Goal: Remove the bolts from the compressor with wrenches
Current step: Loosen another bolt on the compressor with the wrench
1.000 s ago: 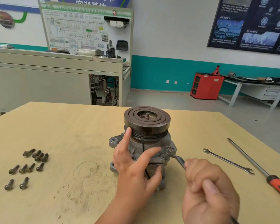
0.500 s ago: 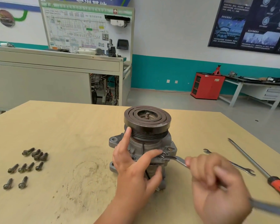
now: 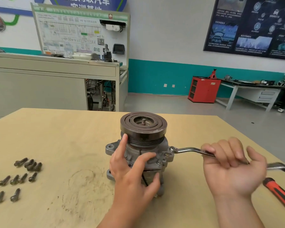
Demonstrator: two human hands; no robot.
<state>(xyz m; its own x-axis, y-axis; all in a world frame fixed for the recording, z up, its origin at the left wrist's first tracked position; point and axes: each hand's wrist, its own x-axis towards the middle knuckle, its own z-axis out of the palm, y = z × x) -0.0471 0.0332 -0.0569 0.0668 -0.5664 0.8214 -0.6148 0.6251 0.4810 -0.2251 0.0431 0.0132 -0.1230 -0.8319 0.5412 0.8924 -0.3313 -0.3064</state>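
The compressor (image 3: 155,150) stands upright mid-table, its dark ringed pulley (image 3: 143,127) on top. My left hand (image 3: 133,171) holds the housing from the near left side, index finger up against the pulley's grooves. My right hand (image 3: 230,168) grips the shank of a silver wrench (image 3: 186,149). The wrench's ring end sits at a bolt on the compressor's right flange. Another bolt head (image 3: 159,162) shows on the front flange. The wrench's far end pokes out blurred to the right of my hand.
Several removed bolts (image 3: 28,165) lie in loose rows at the table's left. A red-and-black handled tool (image 3: 280,193) lies at the right edge, partly behind my right hand. The wooden table (image 3: 56,145) ends close behind the compressor.
My right hand swung the wrench handle from near the front of the compressor out to the right, counterclockwise from above. The left hand kept its hold on the housing.
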